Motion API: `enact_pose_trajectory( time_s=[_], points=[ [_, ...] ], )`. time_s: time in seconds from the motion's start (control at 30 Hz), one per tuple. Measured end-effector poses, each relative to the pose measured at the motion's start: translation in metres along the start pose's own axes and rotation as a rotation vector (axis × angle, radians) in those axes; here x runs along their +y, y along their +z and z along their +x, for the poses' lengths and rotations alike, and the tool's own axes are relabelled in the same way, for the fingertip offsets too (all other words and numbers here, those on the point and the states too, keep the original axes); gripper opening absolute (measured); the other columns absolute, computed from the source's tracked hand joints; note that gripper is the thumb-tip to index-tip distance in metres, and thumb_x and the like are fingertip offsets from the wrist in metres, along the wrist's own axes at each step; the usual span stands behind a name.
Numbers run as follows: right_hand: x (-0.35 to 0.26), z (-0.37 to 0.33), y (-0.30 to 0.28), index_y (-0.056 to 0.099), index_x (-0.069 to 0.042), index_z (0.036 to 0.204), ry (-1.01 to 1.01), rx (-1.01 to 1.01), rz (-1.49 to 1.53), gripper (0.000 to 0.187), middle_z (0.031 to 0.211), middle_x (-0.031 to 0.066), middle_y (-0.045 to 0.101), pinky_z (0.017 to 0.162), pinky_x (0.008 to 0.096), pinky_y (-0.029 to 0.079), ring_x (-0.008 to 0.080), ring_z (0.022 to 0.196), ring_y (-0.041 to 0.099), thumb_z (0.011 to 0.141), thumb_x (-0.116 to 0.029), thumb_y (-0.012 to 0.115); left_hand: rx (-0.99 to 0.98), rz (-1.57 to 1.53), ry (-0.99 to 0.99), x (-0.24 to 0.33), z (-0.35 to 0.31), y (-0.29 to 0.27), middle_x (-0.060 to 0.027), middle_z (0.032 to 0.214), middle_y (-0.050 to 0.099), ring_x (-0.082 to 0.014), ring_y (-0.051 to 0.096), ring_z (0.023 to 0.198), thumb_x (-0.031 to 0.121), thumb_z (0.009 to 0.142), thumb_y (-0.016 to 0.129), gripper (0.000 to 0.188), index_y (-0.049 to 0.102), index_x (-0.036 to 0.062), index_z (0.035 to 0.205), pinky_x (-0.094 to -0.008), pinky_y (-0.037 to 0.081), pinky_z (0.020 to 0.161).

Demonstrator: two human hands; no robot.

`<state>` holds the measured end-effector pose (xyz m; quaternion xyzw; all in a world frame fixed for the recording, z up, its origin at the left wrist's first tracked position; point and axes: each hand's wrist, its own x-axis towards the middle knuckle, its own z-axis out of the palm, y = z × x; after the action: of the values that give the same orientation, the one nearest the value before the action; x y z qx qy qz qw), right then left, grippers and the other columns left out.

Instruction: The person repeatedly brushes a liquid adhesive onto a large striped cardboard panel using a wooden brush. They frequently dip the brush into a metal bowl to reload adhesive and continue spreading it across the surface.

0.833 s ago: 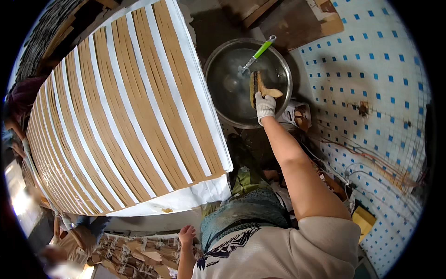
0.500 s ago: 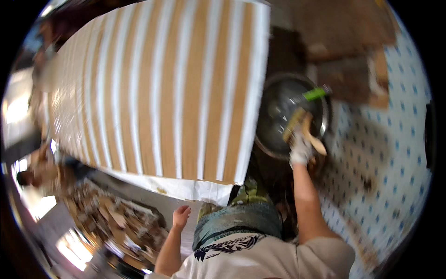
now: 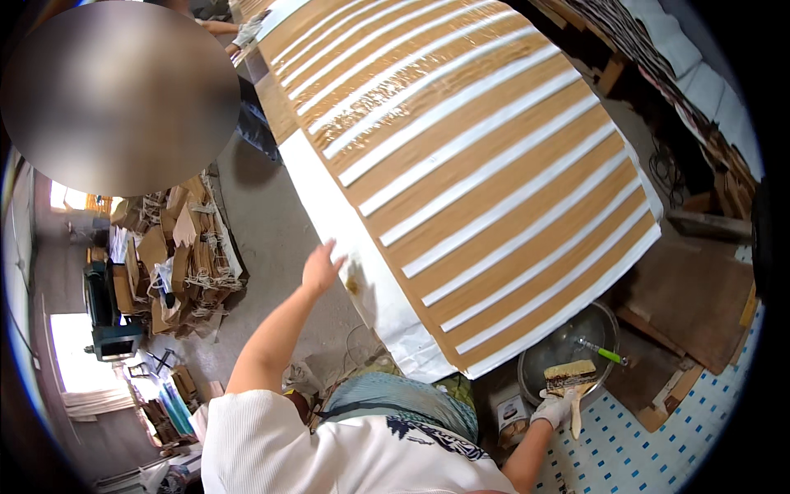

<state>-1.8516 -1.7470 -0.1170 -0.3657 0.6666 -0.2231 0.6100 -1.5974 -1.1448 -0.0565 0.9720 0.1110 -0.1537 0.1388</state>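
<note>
My gloved right hand (image 3: 553,409) grips a wide paste brush (image 3: 571,375) by its wooden handle, at the near side of a round metal basin (image 3: 525,375). Pale, damp-looking bristles sit over the basin. A green-handled tool (image 3: 607,355) rests in the basin with its metal end inward. My bare left hand (image 3: 321,265) is open, fingers apart, over or beside the left edge of the worktable. Brown strips (image 3: 494,210) alternate with white bands (image 3: 485,244) across the tabletop. Towards the far end their surface shines as if wet.
Another person stands at the far left, a gloved hand (image 3: 249,31) at the table's far end. Scrap cardboard (image 3: 177,255) is heaped on the left floor. Brown boards (image 3: 683,288) lie right of the basin, by a blue-dotted floor covering (image 3: 634,445). White sheeting (image 3: 329,214) borders the table.
My view has swung left, so the table now slants and more of the room shows. My left hand has risen from beside my body towards the table edge. The brush remains in my right hand.
</note>
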Motion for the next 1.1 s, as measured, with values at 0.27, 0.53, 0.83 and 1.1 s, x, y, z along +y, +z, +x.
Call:
enact_pose_trajectory(
  time_s=[0.27, 0.53, 0.83, 1.1],
  points=[
    [-0.040, -0.117, 0.158, 0.057, -0.004, 0.121, -0.225, -0.583, -0.239, 0.032, 0.104, 0.0059, 0.063, 0.070, 0.0363, 0.052, 0.0196, 0.088, 0.062, 0.096, -0.023, 0.061, 0.307, 0.002, 0.233, 0.008, 0.191, -0.116, -0.0185, 0.159, 0.022, -0.0315, 0.026, 0.146, 0.044, 0.079, 0.076, 0.099, 0.025, -0.0001, 0.151, -0.0383, 0.033, 0.115],
    [-0.062, -0.271, 0.398, 0.068, 0.006, 0.105, -0.940, -0.830, -0.827, 0.052, 0.094, 0.0144, 0.070, 0.080, 0.0344, 0.048, 0.0191, 0.087, 0.063, 0.087, -0.042, 0.070, 0.117, 0.136, 0.220, -0.002, 0.245, -0.123, -0.0220, 0.156, 0.029, -0.0294, 0.030, 0.144, 0.044, 0.063, 0.085, 0.107, 0.035, -0.0057, 0.143, -0.0369, 0.039, 0.111],
    [-0.010, -0.332, 0.588, 0.067, -0.010, 0.104, -1.141, -1.161, -1.132, 0.045, 0.102, 0.0160, 0.067, 0.087, 0.0407, 0.050, 0.0321, 0.098, 0.064, 0.082, -0.049, 0.063, 0.121, 0.101, 0.216, 0.011, 0.245, -0.130, -0.0238, 0.152, 0.035, -0.0336, 0.039, 0.139, 0.042, 0.060, 0.089, 0.106, 0.040, -0.0064, 0.141, -0.0365, 0.040, 0.109],
    [-0.156, -0.143, 0.714, 0.062, -0.011, 0.120, -1.319, -0.761, -0.801, 0.035, 0.096, 0.0101, 0.069, 0.082, 0.0376, 0.051, 0.0228, 0.089, 0.065, 0.091, -0.031, 0.059, 0.149, 0.091, 0.290, 0.020, 0.252, -0.126, -0.0264, 0.151, 0.034, -0.0363, 0.046, 0.132, 0.032, 0.057, 0.092, 0.106, 0.041, -0.0063, 0.141, -0.0355, 0.047, 0.102]
  ],
)
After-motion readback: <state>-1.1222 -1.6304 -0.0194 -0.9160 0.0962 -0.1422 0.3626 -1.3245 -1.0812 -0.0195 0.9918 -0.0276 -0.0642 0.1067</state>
